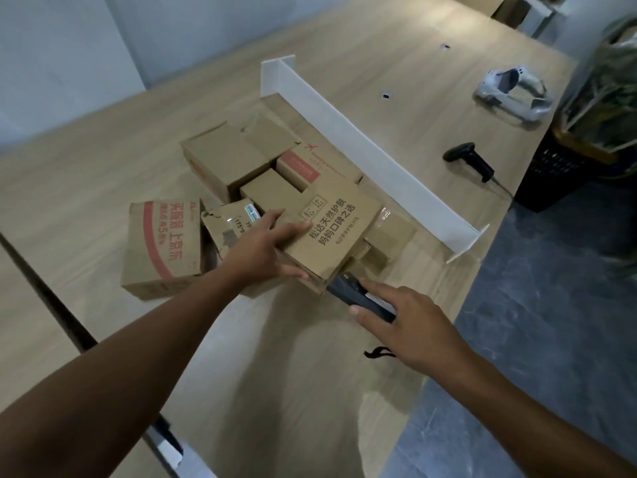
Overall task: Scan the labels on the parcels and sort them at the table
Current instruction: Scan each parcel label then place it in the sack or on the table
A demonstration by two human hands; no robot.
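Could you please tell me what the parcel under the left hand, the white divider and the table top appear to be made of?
The parcel looks like brown corrugated cardboard, matte, with dented edges and printed characters. The white divider seems to be thin rigid board, perhaps foam board or plastic; its smooth matte face leaves that open. The table shows a pale wood grain, probably laminate rather than solid wood.

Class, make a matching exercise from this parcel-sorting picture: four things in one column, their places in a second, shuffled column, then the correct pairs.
Things
1. white divider
2. box with black lettering
3. black pistol-grip scanner
4. box with red print

Places
A. under the left hand
B. at the pile's left edge
C. lying alone beyond the divider
D. standing between the pile and the far table area

Pairs: 1-D, 2-A, 3-C, 4-B
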